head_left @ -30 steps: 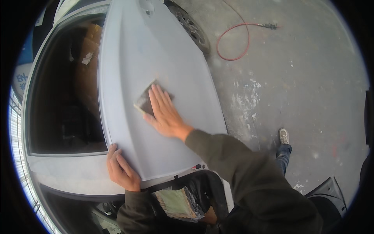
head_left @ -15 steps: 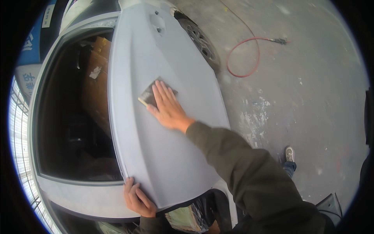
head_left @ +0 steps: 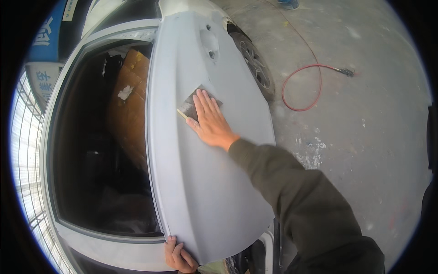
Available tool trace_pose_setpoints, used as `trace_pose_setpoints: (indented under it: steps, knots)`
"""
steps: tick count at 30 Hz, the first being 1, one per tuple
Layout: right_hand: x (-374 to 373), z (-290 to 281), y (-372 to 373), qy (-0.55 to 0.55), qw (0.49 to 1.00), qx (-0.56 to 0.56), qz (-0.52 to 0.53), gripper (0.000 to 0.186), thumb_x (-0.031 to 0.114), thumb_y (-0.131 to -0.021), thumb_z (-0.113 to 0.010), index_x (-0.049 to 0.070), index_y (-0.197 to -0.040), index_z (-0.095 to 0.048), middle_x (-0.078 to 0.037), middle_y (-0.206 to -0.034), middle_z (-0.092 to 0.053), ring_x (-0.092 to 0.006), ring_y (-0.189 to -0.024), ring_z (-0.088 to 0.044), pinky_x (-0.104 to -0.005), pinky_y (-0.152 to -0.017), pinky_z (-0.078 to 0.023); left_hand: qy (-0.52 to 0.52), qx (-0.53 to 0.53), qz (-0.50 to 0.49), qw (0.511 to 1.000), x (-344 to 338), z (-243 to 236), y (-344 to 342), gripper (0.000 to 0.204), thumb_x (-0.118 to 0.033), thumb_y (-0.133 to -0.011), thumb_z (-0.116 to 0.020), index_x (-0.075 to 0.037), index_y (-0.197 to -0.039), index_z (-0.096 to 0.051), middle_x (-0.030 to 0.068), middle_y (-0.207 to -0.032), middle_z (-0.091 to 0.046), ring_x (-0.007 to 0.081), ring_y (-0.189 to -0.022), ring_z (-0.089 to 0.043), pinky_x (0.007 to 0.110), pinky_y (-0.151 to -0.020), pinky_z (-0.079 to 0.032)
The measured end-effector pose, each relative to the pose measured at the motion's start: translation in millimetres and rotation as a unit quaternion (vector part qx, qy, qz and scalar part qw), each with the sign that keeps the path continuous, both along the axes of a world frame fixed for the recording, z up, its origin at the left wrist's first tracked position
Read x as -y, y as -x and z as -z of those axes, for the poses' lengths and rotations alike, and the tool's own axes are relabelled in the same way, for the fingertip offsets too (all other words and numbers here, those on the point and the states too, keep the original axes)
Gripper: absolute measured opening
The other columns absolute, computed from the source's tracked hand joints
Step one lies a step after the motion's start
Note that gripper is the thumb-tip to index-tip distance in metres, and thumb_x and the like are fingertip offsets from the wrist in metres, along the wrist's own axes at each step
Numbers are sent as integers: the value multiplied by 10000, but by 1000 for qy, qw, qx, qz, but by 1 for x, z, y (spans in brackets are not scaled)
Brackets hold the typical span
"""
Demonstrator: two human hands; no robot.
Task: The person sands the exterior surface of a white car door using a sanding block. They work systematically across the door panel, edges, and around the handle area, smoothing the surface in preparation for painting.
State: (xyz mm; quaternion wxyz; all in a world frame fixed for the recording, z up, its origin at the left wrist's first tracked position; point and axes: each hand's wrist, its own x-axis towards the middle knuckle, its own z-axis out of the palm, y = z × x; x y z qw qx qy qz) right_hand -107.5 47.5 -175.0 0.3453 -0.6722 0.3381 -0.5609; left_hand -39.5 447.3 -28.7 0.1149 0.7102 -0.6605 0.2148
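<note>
My right hand (head_left: 211,119) lies on a thin dark square sanding pad (head_left: 188,103), fingers extended and thumb along its pale edge, holding it flat against a light grey car door (head_left: 185,205). The pad is below the recessed handle opening (head_left: 211,43). My left hand (head_left: 179,255), near the lower edge, grips the door's rim beside the window, fingers curled over it. The dark window (head_left: 91,173) is left of the door panel, with brown cardboard (head_left: 130,114) showing behind the glass.
A wheel (head_left: 252,64) sits beside the door. A red hose (head_left: 299,68) with a metal fitting lies looped on the grey floor (head_left: 365,173). A blue object (head_left: 288,3) stands at the top edge. Blue signboards (head_left: 45,32) and a white barred panel (head_left: 25,150) are at the left.
My right hand and pad have moved along the door toward the handle recess. The view has shifted, so the car and hose appear lower and further right; my left hand still grips the rim.
</note>
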Motion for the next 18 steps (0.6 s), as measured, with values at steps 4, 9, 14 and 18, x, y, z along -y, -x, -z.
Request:
trace_pose_setpoints:
  steps: [4,9,14,18]
  knots:
    - [-132,0,2,32,999,16,-41,761,403,-1037,-625,-138,-1525,-404,-309,-1627,-372,-436,-1546,-326,-571,-1262,-257,-15,-9,-26,1000,-2,2,-4,185,35,-919,-454,29,-970,-632,296,-1217,-706,494,-1182,-668,610,-1126,-419]
    - [-215,-4,37,55,983,-5,-174,833,509,-1022,-600,-114,-1541,-410,-277,-1652,-355,-393,-1574,-289,-545,-1274,-248,-34,-15,-12,999,-24,1,-15,267,-118,-1007,-552,29,-1198,-666,295,-1348,-651,472,-1268,-619,593,-1116,-440]
    - [7,-27,3,69,997,20,-28,770,461,-1062,-542,-121,-1541,-387,-299,-1633,-366,-414,-1553,-316,-515,-1292,-216,24,1,20,1000,12,-2,6,182,35,-986,-520,52,-1045,-691,295,-1155,-720,452,-1076,-707,536,-1019,-547]
    - [29,-39,-17,27,998,54,13,743,436,-1068,-541,-126,-1532,-398,-303,-1603,-412,-418,-1546,-326,-525,-1286,-227,17,-5,14,1000,15,-2,7,176,52,-974,-524,52,-1038,-688,295,-1147,-719,452,-1066,-708,530,-1013,-556]
